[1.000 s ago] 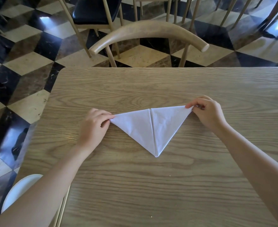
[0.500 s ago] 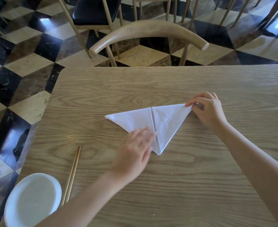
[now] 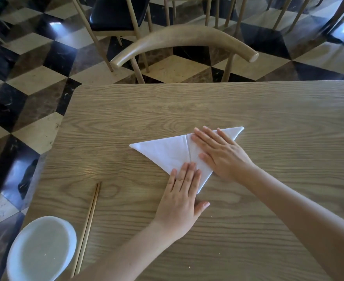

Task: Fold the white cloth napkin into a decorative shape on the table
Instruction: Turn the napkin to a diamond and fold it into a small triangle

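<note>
The white cloth napkin (image 3: 165, 152) lies flat on the wooden table (image 3: 268, 118), folded into a downward-pointing triangle with a centre seam. My left hand (image 3: 182, 196) rests flat, fingers together, on the triangle's lower tip and hides part of it. My right hand (image 3: 220, 152) lies palm down with fingers spread across the right half of the napkin. Neither hand grips the cloth; both press on it. The left corner of the napkin is free and in plain sight.
A white plate (image 3: 41, 249) sits at the table's near left corner with a pair of wooden chopsticks (image 3: 87, 226) beside it. A curved wooden chair back (image 3: 184, 38) stands just beyond the far table edge. The checkered floor drops off to the left.
My right hand let go of the napkin's right corner and moved onto its right half, flat. My left hand slid from the left corner to the bottom tip.
</note>
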`<state>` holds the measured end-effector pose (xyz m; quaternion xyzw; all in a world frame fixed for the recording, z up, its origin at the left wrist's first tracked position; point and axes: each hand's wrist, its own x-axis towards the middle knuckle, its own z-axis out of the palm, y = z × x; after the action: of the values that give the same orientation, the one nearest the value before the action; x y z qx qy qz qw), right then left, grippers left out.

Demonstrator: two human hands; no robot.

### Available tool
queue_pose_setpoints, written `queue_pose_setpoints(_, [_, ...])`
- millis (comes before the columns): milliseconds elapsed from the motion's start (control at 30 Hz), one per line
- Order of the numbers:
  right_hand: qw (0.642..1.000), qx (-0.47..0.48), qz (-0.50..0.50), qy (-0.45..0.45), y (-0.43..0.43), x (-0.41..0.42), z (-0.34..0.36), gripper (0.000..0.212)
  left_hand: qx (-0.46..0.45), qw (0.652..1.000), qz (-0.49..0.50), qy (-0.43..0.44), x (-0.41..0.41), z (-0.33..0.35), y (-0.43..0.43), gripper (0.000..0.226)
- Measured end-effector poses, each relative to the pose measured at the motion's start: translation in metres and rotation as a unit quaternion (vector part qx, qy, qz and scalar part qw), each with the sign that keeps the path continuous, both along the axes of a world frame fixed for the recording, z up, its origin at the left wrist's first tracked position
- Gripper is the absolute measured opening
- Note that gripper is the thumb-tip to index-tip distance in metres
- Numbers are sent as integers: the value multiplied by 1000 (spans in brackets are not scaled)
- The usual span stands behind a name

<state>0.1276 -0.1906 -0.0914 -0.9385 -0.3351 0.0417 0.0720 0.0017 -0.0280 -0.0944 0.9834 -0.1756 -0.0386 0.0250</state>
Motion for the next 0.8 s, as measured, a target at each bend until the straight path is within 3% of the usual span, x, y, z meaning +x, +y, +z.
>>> queue_pose_setpoints(267, [989,-72,-133,7,-25,50,17,74,2,1000,3,7,0,2,-1,74])
queue_pose_setpoints(433, [999,-21,32,-27,9,-10,9,54,-8,1000,8,23,1,2,-2,73])
queue_pose_setpoints(633, [999,-28,-28,22,9,11,6,62,-15,999,10,38,1,6,-1,73])
queue_pose_setpoints(733, [991,-37,-117,52,5,35,8,57,-55,997,0,51,2,10,0,67])
queue_pose_setpoints(800, [984,6,-170,59,4,34,17,56,-177,982,11,63,9,18,3,61])
